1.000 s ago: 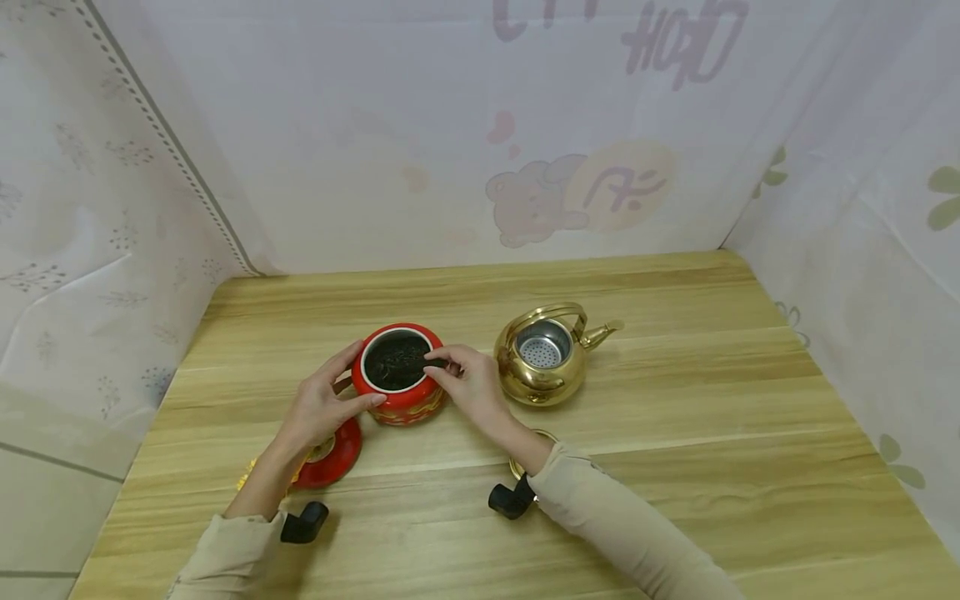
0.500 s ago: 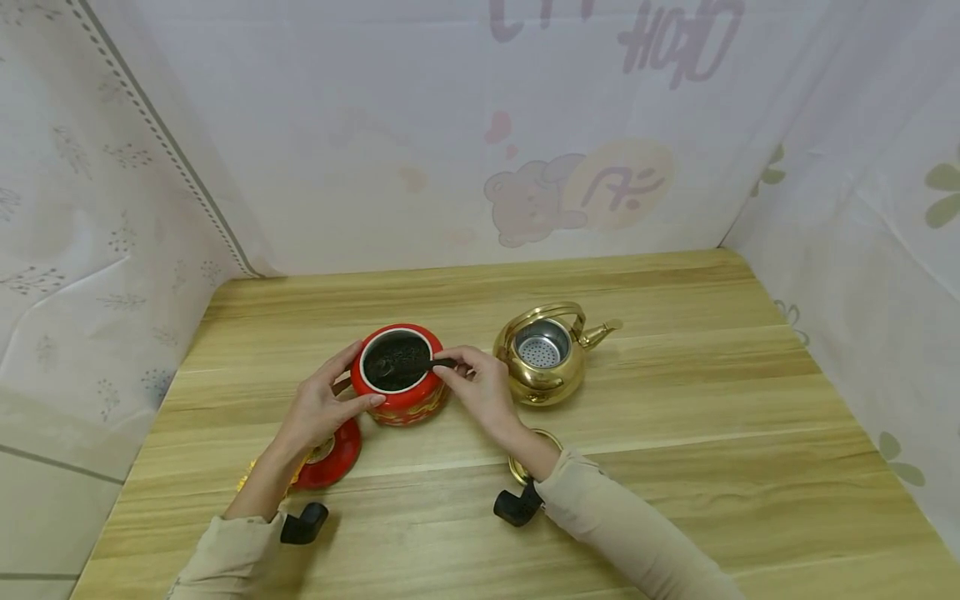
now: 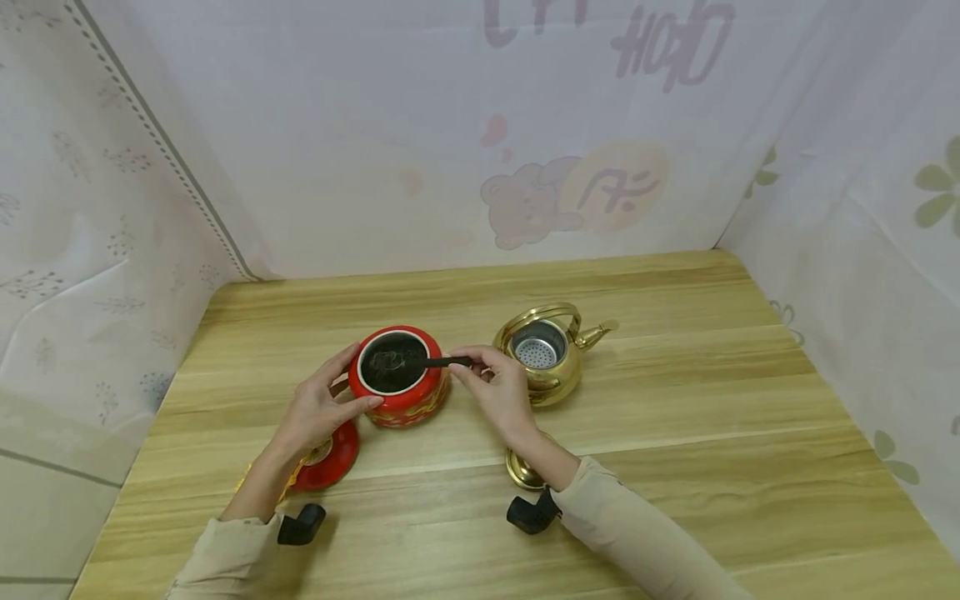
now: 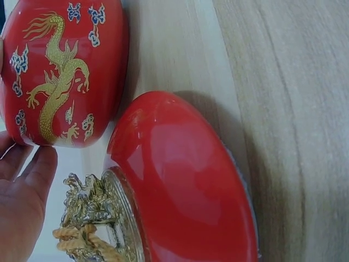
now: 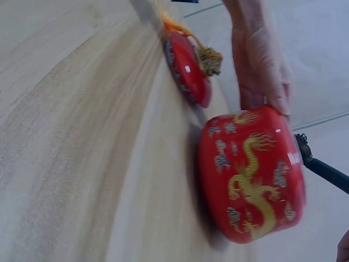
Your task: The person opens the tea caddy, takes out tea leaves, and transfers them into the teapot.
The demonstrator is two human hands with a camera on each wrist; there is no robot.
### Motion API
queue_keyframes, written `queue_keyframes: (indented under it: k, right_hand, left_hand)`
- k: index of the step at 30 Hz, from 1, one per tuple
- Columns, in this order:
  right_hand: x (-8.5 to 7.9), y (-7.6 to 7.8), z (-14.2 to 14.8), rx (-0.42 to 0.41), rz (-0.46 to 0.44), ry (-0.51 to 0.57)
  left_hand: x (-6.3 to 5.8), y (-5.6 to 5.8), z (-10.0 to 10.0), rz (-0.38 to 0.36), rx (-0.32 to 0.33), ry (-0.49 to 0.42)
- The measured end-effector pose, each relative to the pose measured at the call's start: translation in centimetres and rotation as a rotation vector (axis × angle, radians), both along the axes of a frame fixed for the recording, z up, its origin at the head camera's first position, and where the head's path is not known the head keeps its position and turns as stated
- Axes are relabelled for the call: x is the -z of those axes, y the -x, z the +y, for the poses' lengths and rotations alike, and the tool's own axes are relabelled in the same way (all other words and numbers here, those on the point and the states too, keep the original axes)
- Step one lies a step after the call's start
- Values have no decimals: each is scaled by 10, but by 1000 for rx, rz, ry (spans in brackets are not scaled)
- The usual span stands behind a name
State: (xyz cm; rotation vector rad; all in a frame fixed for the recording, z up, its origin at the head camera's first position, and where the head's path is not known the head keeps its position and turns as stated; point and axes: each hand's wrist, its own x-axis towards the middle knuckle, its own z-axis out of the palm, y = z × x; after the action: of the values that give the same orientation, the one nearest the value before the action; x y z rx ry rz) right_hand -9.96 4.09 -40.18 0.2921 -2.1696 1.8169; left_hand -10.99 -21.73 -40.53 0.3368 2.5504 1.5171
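Note:
My left hand (image 3: 322, 406) holds the red jar (image 3: 405, 408), thumb on the near rim and fingers around its left side. Gold dragons decorate the jar's wall (image 4: 60, 76), and dark tea leaves (image 3: 390, 367) lie inside. Between thumb and fingers, my right hand (image 3: 495, 387) pinches the black handle of a scoop (image 3: 442, 362) at the jar's right rim. Dark leaves sit on the scoop's head (image 5: 302, 144), just above the jar's mouth. Right of that hand stands a gold teapot (image 3: 551, 387), uncovered, with a perforated strainer (image 3: 536, 353) inside.
The jar's red lid (image 3: 337, 458), with an ornate gold knob (image 4: 98, 213) and yellow cord, lies beside my left forearm. A gold teapot lid (image 3: 522, 472) lies partly under my right wrist. Black wrist mounts (image 3: 302, 525) jut from both wrists. Patterned cloth (image 3: 360, 167) hangs behind the table.
My right hand has drawn the scoop up and rightward, so more of its handle and head shows over the rim. The left hand keeps its hold on the jar.

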Motion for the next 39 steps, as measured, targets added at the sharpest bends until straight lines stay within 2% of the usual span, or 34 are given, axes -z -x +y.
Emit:
queue_keyframes:
  k: [8, 14, 17, 22, 24, 27, 34, 39]
  right_hand:
    - [-24, -12, 17, -11, 26, 99]
    - [-41, -24, 40, -65, 138, 170]
    - [-48, -31, 52, -68, 159, 186]
    - [-58, -44, 79, -34, 158, 194]
    - [-60, -49, 91, -13, 167, 195]
    - [-62, -55, 108, 22, 193, 201]
    - [-61, -67, 140, 95, 240, 197]
    - [-57, -71, 158, 134, 226, 178]
  left_hand:
    - [-5, -3, -2, 26, -38, 65]
    - [-14, -7, 8, 129, -100, 64]
    - [-21, -11, 20, 174, -105, 44]
    - [-29, -15, 48, 202, -21, -83]
    - [-31, -16, 61, 187, 20, -132]
    - [-30, -14, 81, 167, 65, -158]
    - [-18, -4, 124, 164, 98, -123]
    - [-8, 5, 150, 115, 126, -171]
